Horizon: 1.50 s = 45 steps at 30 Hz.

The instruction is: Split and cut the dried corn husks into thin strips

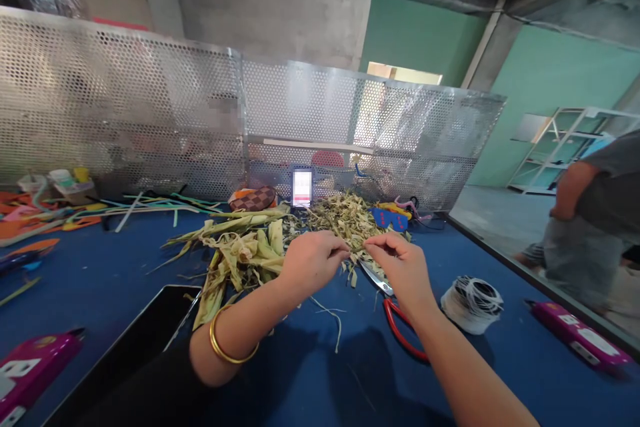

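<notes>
Forearms point(463, 353) closest; my left hand point(311, 259) and right hand point(404, 268) pinched, can't tell on what; husks point(245, 247) look light, brittle, I'd grip thick ends.

Nothing can be read: the white card point(302, 188) at centre is blurred over, and markings on the purple device point(43, 363) at lower left and its twin point(580, 335) at lower right are illegible.

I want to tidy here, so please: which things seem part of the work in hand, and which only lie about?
Probably in use, near the left hand or right hand: dry leaves, leaf scraps, scissors.

Apparently lying about, farther off: brown pouch, thin strips, black phone.
</notes>
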Tool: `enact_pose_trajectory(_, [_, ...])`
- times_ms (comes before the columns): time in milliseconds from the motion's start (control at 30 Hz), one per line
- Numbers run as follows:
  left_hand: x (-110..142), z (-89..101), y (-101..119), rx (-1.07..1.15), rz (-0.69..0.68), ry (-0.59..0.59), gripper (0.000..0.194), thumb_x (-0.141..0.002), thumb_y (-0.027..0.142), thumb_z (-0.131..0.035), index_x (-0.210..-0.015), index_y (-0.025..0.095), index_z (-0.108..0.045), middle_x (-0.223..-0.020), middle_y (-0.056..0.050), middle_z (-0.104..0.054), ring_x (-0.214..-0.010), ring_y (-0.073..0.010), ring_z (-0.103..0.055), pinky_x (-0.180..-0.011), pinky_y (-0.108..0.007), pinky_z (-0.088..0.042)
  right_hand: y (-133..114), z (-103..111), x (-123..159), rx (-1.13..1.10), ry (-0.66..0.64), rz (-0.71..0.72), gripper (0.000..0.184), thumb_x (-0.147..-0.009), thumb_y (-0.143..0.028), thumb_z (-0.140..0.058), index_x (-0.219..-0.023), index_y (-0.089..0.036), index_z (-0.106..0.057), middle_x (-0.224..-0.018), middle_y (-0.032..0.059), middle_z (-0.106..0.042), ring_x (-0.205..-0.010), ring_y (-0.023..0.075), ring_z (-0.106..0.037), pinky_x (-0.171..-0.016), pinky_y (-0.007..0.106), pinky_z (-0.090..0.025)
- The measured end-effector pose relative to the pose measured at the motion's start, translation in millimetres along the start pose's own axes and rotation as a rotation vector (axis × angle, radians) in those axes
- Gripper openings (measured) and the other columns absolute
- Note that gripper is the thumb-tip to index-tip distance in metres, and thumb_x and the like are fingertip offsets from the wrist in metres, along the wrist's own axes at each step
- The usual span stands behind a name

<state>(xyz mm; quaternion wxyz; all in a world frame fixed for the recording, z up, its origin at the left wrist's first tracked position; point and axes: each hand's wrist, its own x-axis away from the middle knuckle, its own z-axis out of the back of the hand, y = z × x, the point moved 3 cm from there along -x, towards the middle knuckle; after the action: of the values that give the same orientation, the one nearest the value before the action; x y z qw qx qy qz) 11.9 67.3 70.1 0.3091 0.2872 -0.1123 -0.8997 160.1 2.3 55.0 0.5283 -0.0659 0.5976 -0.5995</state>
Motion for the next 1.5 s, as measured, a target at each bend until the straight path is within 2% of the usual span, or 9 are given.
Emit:
enact_pose_trajectory(200, [-4,4.5,-5,0.103,0.011,-0.077,0.02,-0.08,0.028,-0.053,-0.08,0.025,-0.073,-0.083,0.001,-0.071,-0.077,-0.0148,-0.061,-0.066,-0.023,-0.04,4,-2,-2,-0.274,-0.041,-0.258,0.01,-0.057,-0.029,-0.069,-0.062,-0.021,-0.07,-0.068,0.001,-0.065,-0.071,0.0178,-0.054,-0.067,0.029,-0.04])
enact_pose_trajectory(400, [-6,4.3,-5,0.225,-0.029,-0.122,0.019,-0.079,0.03,-0.054,-0.079,0.024,-0.073,-0.079,-0.001,-0.071,-0.075,-0.0152,-0.06,-0.066,-0.024,-0.039,14,-10,1,-0.629,-0.08,-0.517,0.013,-0.05,-0.028,-0.072,-0.06,-0.02,-0.069,-0.06,-0.0024,-0.06,-0.053,0.0102,-0.042,-0.054,0.025,-0.034])
enact_pose_trajectory(667, [-5,6.3,-3,0.422,-0.139,-0.221,0.017,-0.077,0.027,-0.055,-0.076,0.022,-0.071,-0.071,-0.001,-0.067,-0.069,-0.0125,-0.058,-0.066,-0.022,-0.04,21,-13,4,-0.767,-0.291,-0.746,0.015,-0.05,-0.023,-0.072,-0.061,-0.016,-0.065,-0.058,-0.0039,-0.056,-0.049,0.0073,-0.04,-0.053,0.024,-0.035])
enact_pose_trajectory(767, [-6,3.6,-4,0.557,-0.049,-0.238,0.019,-0.078,0.029,-0.055,-0.073,0.018,-0.069,-0.064,0.0,-0.061,-0.062,-0.0104,-0.053,-0.06,-0.021,-0.037,20,-15,3,-0.845,-0.271,-0.665,0.016,-0.049,-0.021,-0.074,-0.061,-0.016,-0.064,-0.058,-0.0049,-0.053,-0.05,0.0067,-0.039,-0.053,0.023,-0.035])
enact_pose_trajectory(900, [-7,-4.1,-8,0.773,0.136,-0.237,0.02,-0.076,0.031,-0.056,-0.073,0.015,-0.068,-0.056,0.003,-0.053,-0.049,-0.0068,-0.04,-0.048,-0.02,-0.028,20,-15,-1,-0.844,-0.13,-0.513,0.017,-0.051,-0.025,-0.073,-0.061,-0.017,-0.061,-0.06,-0.0046,-0.051,-0.052,0.0075,-0.04,-0.055,0.024,-0.037])
enact_pose_trajectory(1133, [-7,-12.2,-15,1.056,0.34,-0.215,0.025,-0.072,0.038,-0.061,-0.075,0.013,-0.066,-0.057,0.003,-0.049,-0.044,-0.0039,-0.032,-0.041,-0.02,-0.017,40,-4,-7,-0.693,0.056,-0.45,0.021,-0.054,-0.033,-0.071,-0.058,-0.018,-0.057,-0.054,-0.0051,-0.047,-0.05,0.0087,-0.039,-0.05,0.024,-0.035])
enact_pose_trajectory(1300, [-5,-15.0,-15,1.121,0.416,-0.247,0.023,-0.072,0.036,-0.062,-0.077,0.014,-0.066,-0.058,0.004,-0.048,-0.044,-0.0034,-0.03,-0.04,-0.019,-0.016,48,3,-4,-0.524,0.146,-0.417,0.017,-0.054,-0.029,-0.071,-0.065,-0.018,-0.064,-0.064,-0.0022,-0.059,-0.059,0.0125,-0.049,-0.059,0.026,-0.039])
enact_pose_trajectory(1400, [-5,-18.0,-15,1.173,0.444,-0.262,0.021,-0.073,0.033,-0.062,-0.081,0.014,-0.067,-0.061,0.004,-0.049,-0.045,-0.003,-0.032,-0.04,-0.018,-0.017,36,4,0,-0.322,0.075,-0.313,0.027,-0.057,-0.029,-0.071,-0.083,-0.019,-0.07,-0.081,0.0011,-0.068,-0.077,0.0176,-0.057,-0.073,0.03,-0.042])
enact_pose_trajectory(1500, [-4,-19.5,-14,1.248,0.461,-0.256,0.017,-0.075,0.025,-0.061,-0.084,0.012,-0.068,-0.064,0.002,-0.052,-0.047,-0.003,-0.037,-0.04,-0.016,-0.022,22,4,9,-0.122,-0.107,-0.232,0.025,-0.071,-0.037,-0.06,-0.085,-0.019,-0.07,-0.086,0.0042,-0.069,-0.082,0.0208,-0.06,-0.075,0.032,-0.043])
